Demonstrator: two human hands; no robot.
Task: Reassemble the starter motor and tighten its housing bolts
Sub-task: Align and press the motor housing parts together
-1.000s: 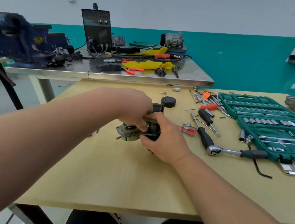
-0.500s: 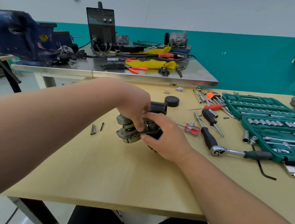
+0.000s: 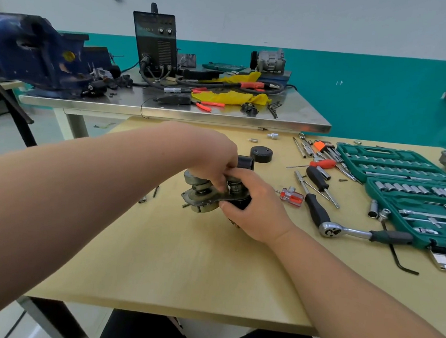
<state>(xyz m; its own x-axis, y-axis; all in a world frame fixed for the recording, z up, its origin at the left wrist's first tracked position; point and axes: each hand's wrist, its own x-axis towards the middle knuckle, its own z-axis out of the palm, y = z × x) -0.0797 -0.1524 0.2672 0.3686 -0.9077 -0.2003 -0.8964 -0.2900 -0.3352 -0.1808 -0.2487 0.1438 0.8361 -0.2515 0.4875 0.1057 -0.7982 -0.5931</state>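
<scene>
A person seated at a pale wooden table (image 3: 181,267) is working on a starter motor (image 3: 203,198) with both bare hands, which are meeting over the part near the middle of the tabletop. The left hand (image 3: 212,154) is reaching in from the left and coming down over the top of the motor, its fingers curled and pinching at the metal fittings on the upper side. The right hand (image 3: 257,205) is wrapping around the motor's dark body from the near right side, the thumb lying along the edge of the grey flange. The grey metal end of the motor is sticking out to the left of both hands, while a black cylindrical part is showing just behind the left fingers. Whether the motor is resting on the wood or being held slightly above it cannot be told.

A black round cap (image 3: 261,155) is sitting just beyond the hands. A few loose bolts (image 3: 143,198) are lying on the wood to the left of the motor. To the right, a small red-handled screwdriver (image 3: 292,196), a black-handled screwdriver (image 3: 318,177) and a ratchet wrench (image 3: 359,232) are lying near an open green socket set case (image 3: 418,169). Behind the table, a steel bench (image 3: 296,118) is carrying a blue vise (image 3: 32,49), a dark welding unit (image 3: 156,41) and a yellow cloth (image 3: 228,97).
</scene>
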